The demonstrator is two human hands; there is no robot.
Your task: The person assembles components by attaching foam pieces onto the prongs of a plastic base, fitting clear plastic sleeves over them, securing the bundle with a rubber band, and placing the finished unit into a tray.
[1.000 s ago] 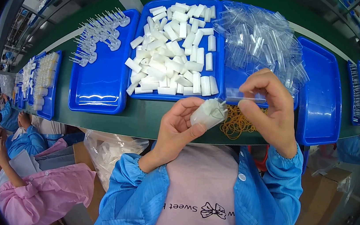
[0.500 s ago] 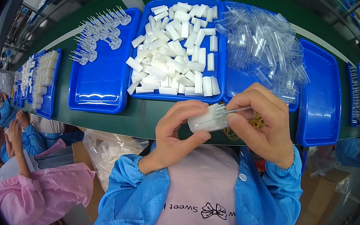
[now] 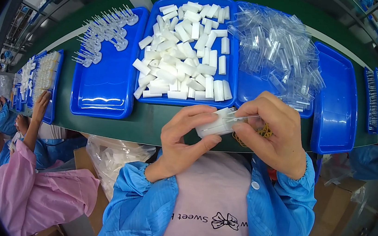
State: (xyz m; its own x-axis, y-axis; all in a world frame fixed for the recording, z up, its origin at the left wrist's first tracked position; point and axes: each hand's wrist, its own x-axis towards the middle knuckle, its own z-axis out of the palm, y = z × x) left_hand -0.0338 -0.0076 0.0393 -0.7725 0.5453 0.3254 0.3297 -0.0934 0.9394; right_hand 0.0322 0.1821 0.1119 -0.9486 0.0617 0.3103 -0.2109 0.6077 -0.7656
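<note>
Between thumb and fingers, my left hand [image 3: 183,129] grips white plastic pieces [image 3: 213,127], seemingly several side by side. My right hand [image 3: 275,130] pinches a clear plastic piece [image 3: 250,119] with a thin stem against their right end. Whether the stem is inside one of the white pieces is hidden by the fingers. Just beyond my hands, a blue tray [image 3: 179,103] carries a heap of loose white pieces [image 3: 180,54]. To its right lie many clear plastic sleeves [image 3: 276,51] in another tray.
At left, a blue tray [image 3: 101,94] has rows of clear stemmed parts [image 3: 102,38]. A stack of blue trays [image 3: 338,100] stands at right. Yellow rubber bands [image 3: 264,132] lie behind my right hand. A co-worker in a pink sleeve [image 3: 45,190] sits at left, reaching toward a tray.
My right hand has shifted slightly left, with the clear piece nearer the white pieces. At left, the co-worker's hand has reached forward to a tray.
</note>
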